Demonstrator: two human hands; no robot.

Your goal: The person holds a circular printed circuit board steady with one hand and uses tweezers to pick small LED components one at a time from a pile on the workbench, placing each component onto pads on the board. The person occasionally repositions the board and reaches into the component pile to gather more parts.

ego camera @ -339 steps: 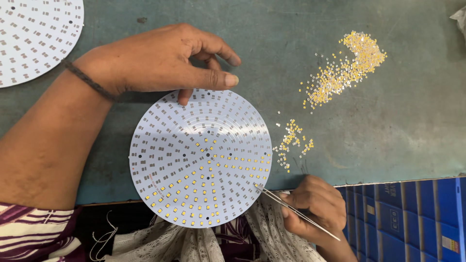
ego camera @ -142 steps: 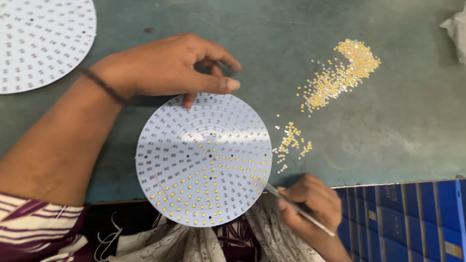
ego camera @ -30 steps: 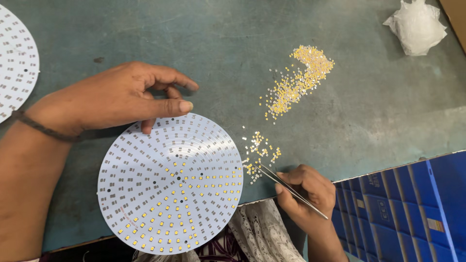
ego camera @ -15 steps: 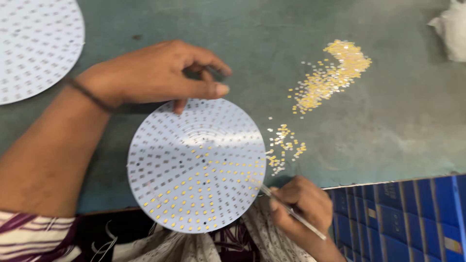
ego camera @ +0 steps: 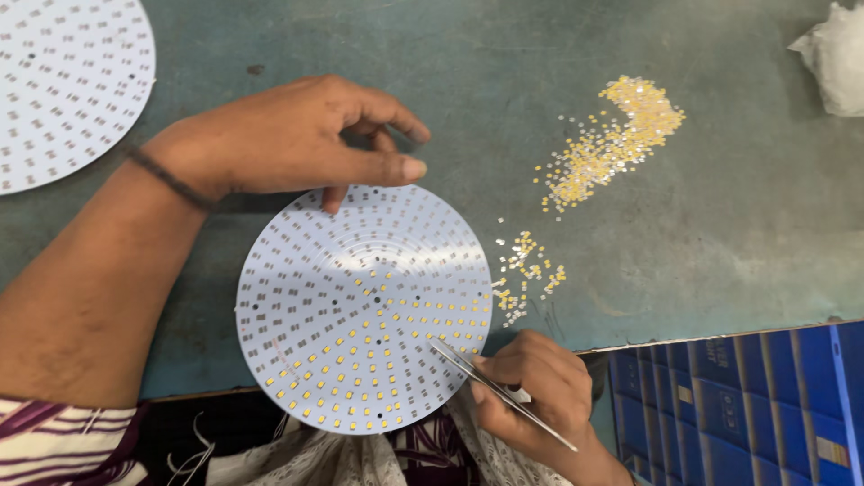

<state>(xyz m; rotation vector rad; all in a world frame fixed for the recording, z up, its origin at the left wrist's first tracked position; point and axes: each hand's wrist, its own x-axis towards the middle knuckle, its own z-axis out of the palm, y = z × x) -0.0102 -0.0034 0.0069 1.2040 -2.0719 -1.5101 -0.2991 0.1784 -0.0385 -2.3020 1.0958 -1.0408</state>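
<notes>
A round white circuit board [ego camera: 333, 279] lies at the near edge of the green table, its lower half dotted with small yellow chips. My left hand [ego camera: 297, 139] rests fingers curled on the board's far rim, steadying it. My right hand [ego camera: 531, 396] grips thin metal tweezers [ego camera: 486, 382], whose tips touch the board near its lower right edge. A small cluster of loose yellow chips [ego camera: 526, 274] lies just right of the board. A bigger heap of the same chips [ego camera: 612, 139] sits farther back on the right.
A second round white board [ego camera: 63, 85], bare of chips, lies at the far left. A crumpled white bag [ego camera: 832, 58] sits at the top right corner. Blue crates [ego camera: 747, 405] stand below the table's edge [ego camera: 720, 335] at right. Cloth covers my lap.
The tweezers went out to the small chip cluster a second ago and have come back onto the board's lower right part. My left hand has stayed on the board's rim.
</notes>
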